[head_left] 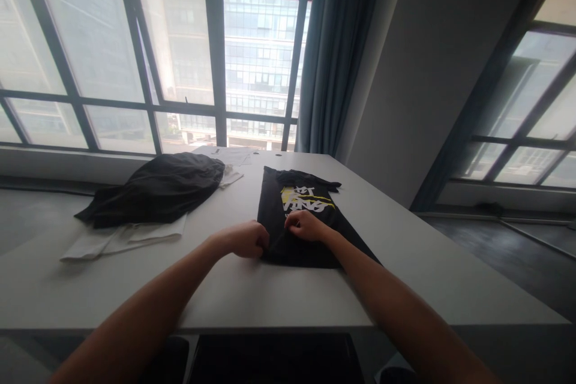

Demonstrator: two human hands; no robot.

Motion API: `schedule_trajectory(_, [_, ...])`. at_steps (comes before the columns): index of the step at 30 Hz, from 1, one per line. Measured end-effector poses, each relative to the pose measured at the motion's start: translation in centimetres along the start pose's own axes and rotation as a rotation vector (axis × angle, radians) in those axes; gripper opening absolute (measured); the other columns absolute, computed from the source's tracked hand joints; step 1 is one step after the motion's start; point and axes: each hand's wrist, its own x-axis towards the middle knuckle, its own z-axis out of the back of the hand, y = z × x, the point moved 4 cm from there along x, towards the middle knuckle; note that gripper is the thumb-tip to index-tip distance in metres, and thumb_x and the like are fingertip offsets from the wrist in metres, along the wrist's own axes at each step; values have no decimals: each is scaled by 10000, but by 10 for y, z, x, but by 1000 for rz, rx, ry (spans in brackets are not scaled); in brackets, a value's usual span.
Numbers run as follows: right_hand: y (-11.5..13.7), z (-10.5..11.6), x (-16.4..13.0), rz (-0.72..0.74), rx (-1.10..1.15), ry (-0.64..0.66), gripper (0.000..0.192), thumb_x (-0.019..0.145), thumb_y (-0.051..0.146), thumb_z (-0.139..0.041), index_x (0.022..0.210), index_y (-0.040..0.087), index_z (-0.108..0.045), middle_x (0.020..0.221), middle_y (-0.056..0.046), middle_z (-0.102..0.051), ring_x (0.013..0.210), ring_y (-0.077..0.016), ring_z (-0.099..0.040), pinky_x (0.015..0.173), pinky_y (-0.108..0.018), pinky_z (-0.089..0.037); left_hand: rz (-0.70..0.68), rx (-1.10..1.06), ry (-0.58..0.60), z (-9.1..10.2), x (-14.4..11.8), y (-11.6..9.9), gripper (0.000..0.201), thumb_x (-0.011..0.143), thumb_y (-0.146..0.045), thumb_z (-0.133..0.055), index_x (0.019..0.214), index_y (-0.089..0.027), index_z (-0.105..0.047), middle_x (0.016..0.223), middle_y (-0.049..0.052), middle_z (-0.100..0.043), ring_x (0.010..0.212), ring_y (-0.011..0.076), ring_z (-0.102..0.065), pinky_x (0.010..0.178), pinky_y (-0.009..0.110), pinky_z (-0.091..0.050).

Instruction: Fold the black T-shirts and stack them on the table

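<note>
The white table [405, 264] has a folded black printed shirt [297, 216] lying flat near the middle. Off to the left sits a crumpled black garment [157, 192] (on top of white cloth [121, 237]), and papers [234, 157] at the far edge.

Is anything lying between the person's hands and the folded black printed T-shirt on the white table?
Nothing visible does. The left hand rests on the left edge of the folded black printed T-shirt, and the right hand lies on its cloth. The heap of dark and white garments sits apart, farther left.

We find the shirt [297, 222] on the table [405, 252], both hands at its near edge; a clothes pile [153, 195] lies left.
</note>
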Motion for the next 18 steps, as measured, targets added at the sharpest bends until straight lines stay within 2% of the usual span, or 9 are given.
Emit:
schedule_trajectory(4, [-22, 4, 21, -209, -67, -109, 190, 780, 106, -626, 882, 167, -774, 844, -41, -749, 787, -159, -679, 791, -264, -519, 36, -77, 84, -4, 0, -2, 239, 634, -81, -603, 786, -186, -754, 708, -25, -686, 621, 125, -586, 550, 198, -412])
schedule_trajectory(8, [-48, 7, 59, -422, -117, -116, 186, 772, 125, -674, 921, 156, -781, 932, -71, -769, 859, -176, -705, 781, -227, -515, 47, -75, 124, -7, 2, -3, 196, 633, -109, -647, 783, -188, -746, 707, -32, -685, 615, 127, -588, 520, 197, -392])
schedule_trajectory(13, [-75, 6, 105, -646, -109, -102, 124, 803, 179, -654, 793, 126, -766, 699, -80, -738, 675, -183, -711, 609, -210, -504, 52, -59, 145, -6, 3, -6, 152, 648, -112, -671, 771, -179, -729, 717, -27, -690, 625, 126, -597, 535, 199, -408])
schedule_trajectory(18, [-94, 3, 138, -779, -118, -127, 231, 779, 310, -728, 663, 112, -701, 633, -108, -700, 643, -205, -704, 535, -218, -483, 44, 1, 153, -4, 1, -10, 139, 666, -146, -687, 788, -194, -734, 768, -16, -724, 638, 129, -614, 533, 198, -415])
